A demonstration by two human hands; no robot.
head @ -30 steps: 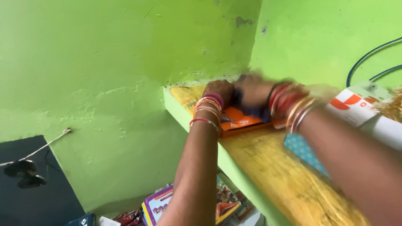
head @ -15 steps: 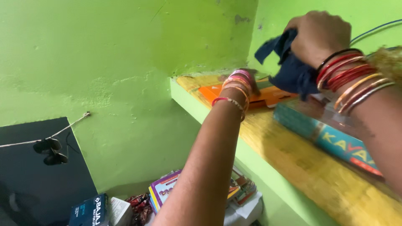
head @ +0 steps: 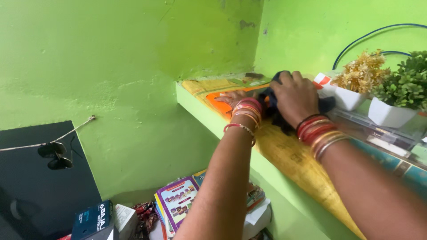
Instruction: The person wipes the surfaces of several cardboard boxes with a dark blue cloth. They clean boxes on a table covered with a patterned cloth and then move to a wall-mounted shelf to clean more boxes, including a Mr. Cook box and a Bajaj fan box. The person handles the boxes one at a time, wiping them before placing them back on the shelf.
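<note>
1. I see the right hand (head: 296, 95) on the yellow paper-lined shelf ledge (head: 289, 155), fingers curled and clamped on a crumpled dark navy cloth (head: 272, 106). The cloth is pressed down onto the near end of a flat orange cardboard box (head: 219, 103).
2. The left hand (head: 238, 97) lies flat on that orange box, fingers spread a little, palm down; it grips nothing. Part of the hand is hidden behind its stack of pink, orange and red bangles (head: 246, 114).
3. The orange box sits near the corner of the ledge, close to where the two bright green plaster walls (head: 111, 58) meet. The cloth is between the two hands, touching both.
4. Right wrist carries red and gold bangles (head: 318, 133).
5. To the right on the ledge: a small white pot of dry yellow flowers (head: 360, 78) and, just beside it, a white pot with a green leafy plant (head: 402, 86).
6. Below the ledge, a pile of colourful picture books (head: 178, 204) lies well apart from the hands.
</note>
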